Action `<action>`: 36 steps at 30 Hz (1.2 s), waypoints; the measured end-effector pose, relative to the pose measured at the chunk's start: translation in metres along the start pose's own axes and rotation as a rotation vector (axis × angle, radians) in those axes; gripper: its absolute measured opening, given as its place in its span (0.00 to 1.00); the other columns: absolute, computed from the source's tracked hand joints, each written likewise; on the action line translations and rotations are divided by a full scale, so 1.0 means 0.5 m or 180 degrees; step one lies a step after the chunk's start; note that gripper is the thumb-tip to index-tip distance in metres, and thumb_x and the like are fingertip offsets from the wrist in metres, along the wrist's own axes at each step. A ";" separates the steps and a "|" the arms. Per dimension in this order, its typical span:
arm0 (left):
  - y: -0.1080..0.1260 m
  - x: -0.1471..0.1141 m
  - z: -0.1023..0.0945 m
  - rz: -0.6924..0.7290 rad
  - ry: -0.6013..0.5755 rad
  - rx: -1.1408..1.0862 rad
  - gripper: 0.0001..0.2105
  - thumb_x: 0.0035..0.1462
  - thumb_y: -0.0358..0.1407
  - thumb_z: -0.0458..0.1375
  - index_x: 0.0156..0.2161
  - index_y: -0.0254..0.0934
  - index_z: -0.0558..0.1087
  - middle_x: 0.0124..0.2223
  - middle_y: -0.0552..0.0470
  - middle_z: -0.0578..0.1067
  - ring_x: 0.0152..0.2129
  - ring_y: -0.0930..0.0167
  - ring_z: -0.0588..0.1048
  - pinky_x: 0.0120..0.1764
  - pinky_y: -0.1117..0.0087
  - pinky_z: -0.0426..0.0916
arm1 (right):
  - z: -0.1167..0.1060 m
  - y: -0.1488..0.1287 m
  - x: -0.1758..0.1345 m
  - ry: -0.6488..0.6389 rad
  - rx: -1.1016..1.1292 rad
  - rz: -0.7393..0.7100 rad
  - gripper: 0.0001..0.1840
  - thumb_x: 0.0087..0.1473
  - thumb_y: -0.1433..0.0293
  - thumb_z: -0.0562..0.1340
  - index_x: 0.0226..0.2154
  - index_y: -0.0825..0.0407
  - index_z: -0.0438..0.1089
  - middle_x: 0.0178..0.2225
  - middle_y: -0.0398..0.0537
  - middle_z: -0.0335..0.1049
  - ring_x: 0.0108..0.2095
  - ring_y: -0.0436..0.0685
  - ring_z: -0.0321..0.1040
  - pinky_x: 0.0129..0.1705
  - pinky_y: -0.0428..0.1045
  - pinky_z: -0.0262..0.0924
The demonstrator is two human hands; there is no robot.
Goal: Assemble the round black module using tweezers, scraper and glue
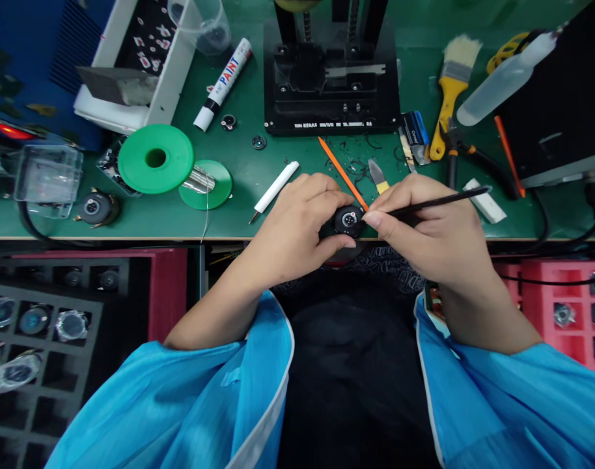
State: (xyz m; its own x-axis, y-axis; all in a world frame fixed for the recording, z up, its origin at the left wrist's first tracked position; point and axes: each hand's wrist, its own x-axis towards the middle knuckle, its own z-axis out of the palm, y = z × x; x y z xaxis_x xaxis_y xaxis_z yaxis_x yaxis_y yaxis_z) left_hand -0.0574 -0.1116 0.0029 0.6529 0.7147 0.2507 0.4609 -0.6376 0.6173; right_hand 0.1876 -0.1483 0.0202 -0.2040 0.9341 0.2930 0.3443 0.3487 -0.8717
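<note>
My left hand (302,225) is closed around a round black smartwatch body (348,220), gripping it by its edge between thumb and fingers. The watch's back faces up, with a shiny round sensor window. In a pinch, my right hand (424,228) holds a slim black stick-like tool (439,200), which slants down toward the watch's right edge. Whether its tip touches the watch is hidden by my fingers. An orange stick (343,172) lies just beyond both hands, beside a small blade with a yellow handle (377,174). A white pen-like tool (276,187) rests left of the watch.
A black press fixture (331,85) stands at the back. Leftward are a green solder spool (155,158), a paint marker (222,85) and another watch body (97,207). A brush (451,91), pliers (454,146) and bottle (507,85) lie right. Foam trays (95,326) flank my lap.
</note>
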 end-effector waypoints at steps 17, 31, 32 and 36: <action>-0.002 -0.001 0.003 0.0044 0.0033 0.0008 0.21 0.65 0.46 0.73 0.56 0.37 0.79 0.53 0.40 0.81 0.50 0.51 0.78 0.53 0.48 0.71 | 0.016 0.011 -0.017 0.0357 0.0509 0.0141 0.06 0.66 0.68 0.75 0.37 0.45 0.80 0.37 0.43 0.81 0.39 0.56 0.80 0.40 0.53 0.74; 0.001 0.000 -0.001 0.0027 0.0009 0.0039 0.20 0.64 0.44 0.73 0.57 0.39 0.78 0.54 0.41 0.81 0.51 0.52 0.78 0.54 0.49 0.72 | 0.020 0.034 -0.035 0.0309 0.0516 -0.0150 0.04 0.66 0.68 0.75 0.40 0.43 0.81 0.41 0.45 0.85 0.45 0.60 0.84 0.48 0.58 0.80; 0.001 0.000 -0.001 0.0018 0.0001 0.0036 0.20 0.65 0.44 0.73 0.57 0.39 0.78 0.54 0.41 0.81 0.51 0.52 0.78 0.54 0.49 0.72 | 0.020 0.035 -0.035 0.0306 0.0502 -0.0158 0.03 0.66 0.68 0.75 0.40 0.43 0.81 0.40 0.45 0.85 0.45 0.60 0.84 0.48 0.58 0.80; 0.000 0.000 0.000 0.0006 0.0014 0.0009 0.19 0.65 0.44 0.73 0.56 0.39 0.78 0.54 0.41 0.81 0.51 0.52 0.78 0.54 0.48 0.71 | 0.020 0.038 -0.036 0.0309 0.0444 -0.0179 0.03 0.66 0.67 0.75 0.40 0.43 0.81 0.41 0.45 0.85 0.44 0.60 0.84 0.48 0.58 0.80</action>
State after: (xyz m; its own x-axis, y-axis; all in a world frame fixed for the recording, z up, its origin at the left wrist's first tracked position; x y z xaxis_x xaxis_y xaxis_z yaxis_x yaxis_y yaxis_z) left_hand -0.0575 -0.1117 0.0029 0.6512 0.7147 0.2551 0.4613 -0.6397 0.6148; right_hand 0.1884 -0.1595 -0.0054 -0.1278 0.9187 0.3736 0.2031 0.3929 -0.8969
